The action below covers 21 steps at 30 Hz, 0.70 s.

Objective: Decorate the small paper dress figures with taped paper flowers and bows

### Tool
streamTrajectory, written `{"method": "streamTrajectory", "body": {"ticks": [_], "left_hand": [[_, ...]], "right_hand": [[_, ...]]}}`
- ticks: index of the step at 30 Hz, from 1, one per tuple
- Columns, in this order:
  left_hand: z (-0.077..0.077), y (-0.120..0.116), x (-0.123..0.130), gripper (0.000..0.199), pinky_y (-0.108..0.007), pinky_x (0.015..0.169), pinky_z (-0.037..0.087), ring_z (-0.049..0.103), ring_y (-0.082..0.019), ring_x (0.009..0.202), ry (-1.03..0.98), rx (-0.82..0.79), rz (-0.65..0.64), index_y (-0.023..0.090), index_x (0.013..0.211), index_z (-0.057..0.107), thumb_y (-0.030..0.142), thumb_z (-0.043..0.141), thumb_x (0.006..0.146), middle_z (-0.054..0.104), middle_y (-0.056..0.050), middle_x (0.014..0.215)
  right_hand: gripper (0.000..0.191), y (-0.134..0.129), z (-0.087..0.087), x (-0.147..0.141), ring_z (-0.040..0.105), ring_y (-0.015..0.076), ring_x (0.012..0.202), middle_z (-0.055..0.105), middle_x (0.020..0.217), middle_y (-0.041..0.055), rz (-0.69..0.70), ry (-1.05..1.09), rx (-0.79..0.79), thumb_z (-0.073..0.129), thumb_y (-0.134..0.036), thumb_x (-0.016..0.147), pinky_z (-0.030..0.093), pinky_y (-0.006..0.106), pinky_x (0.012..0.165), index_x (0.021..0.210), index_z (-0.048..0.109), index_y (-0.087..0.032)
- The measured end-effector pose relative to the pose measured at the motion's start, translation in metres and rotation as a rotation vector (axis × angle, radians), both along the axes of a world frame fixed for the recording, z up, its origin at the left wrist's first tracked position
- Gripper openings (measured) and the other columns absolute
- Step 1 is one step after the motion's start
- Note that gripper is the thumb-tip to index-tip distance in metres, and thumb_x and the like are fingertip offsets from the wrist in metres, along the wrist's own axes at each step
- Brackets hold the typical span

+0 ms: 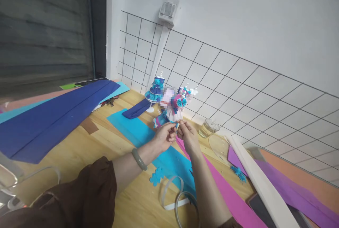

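Observation:
My left hand (165,136) and my right hand (187,135) meet close together over the table, fingertips almost touching. Both are closed in a pinch, and what lies between the fingers is too small to make out. Just beyond them stands a small doll-like figure in a pale skirt (174,114), with a blue and pink pleated bow (181,102) near its top. Left of it, a small stand wears a blue ruffled dress (155,90). A bright blue sheet (137,129) runs beneath my hands, with a pink sheet (225,189) beside my right forearm.
A dark blue sheet (58,115) covers the left side. A glass jar (208,128) stands right of my hands. Blue cut-out flowers (156,176) and a tape roll (178,209) lie nearer. A white strip (262,185) and purple sheet (296,192) are at right, below the wire grid (221,49).

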<state>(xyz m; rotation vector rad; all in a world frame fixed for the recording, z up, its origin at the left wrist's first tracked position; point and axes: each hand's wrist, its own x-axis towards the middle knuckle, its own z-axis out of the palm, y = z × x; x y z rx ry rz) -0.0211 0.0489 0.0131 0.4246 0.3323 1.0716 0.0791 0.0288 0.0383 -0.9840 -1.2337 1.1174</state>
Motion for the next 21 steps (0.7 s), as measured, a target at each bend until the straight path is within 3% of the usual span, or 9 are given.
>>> {"method": "streamTrajectory", "body": {"ticks": [21], "left_hand": [[0.0063, -0.0003, -0.0046, 0.016, -0.013, 0.028, 0.022, 0.034, -0.001, 0.032, -0.126, -0.063, -0.090, 0.013, 0.070, 0.055, 0.019, 0.049, 0.083, 0.049, 0.004, 0.054]], "right_hand": [[0.026, -0.0023, 0.0048, -0.0023, 0.019, 0.0053, 0.043, 0.027, 0.049, -0.0109, -0.044, -0.031, -0.023, 0.060, -0.045, 0.076, 0.012, 0.023, 0.044, 0.080, 0.056, -0.019]]}}
